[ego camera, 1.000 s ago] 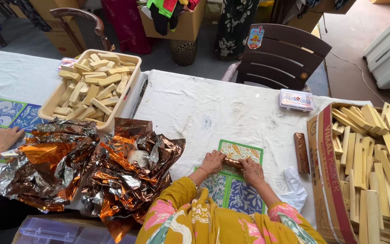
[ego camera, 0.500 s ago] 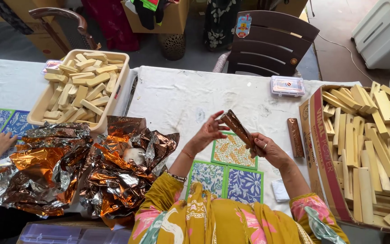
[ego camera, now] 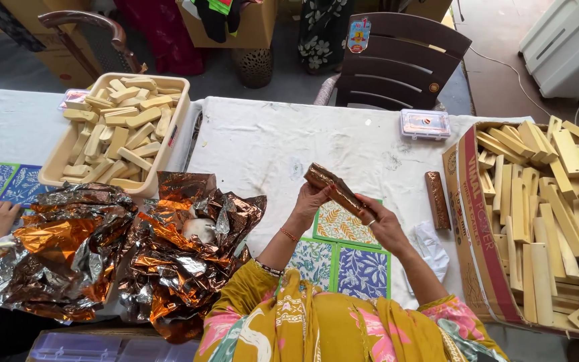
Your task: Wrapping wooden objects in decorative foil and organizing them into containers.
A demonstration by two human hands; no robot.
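Grip: both my hands are closed on the foil bar [ego camera: 333, 190]; left hand [ego camera: 309, 201] has its near end, right hand [ego camera: 384, 228] is under the far end.
Where: bar is up in the air, tilted, over the patterned tiles [ego camera: 340, 251].
Doing it well: I think I should press the foil flat and snug.
Right: one wrapped bar [ego camera: 437, 200] lies by the cardboard box [ego camera: 484, 228] of wooden pieces.
Left: crumpled foil sheets [ego camera: 169, 248].
Far: tray [ego camera: 162, 144] of wooden pieces.

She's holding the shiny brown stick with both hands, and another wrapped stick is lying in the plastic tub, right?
Not quite. Both hands, left and right, do hold the foil-wrapped stick, but the other wrapped stick lies on the white tablecloth beside the cardboard box, not in the tub. The head view shows it.
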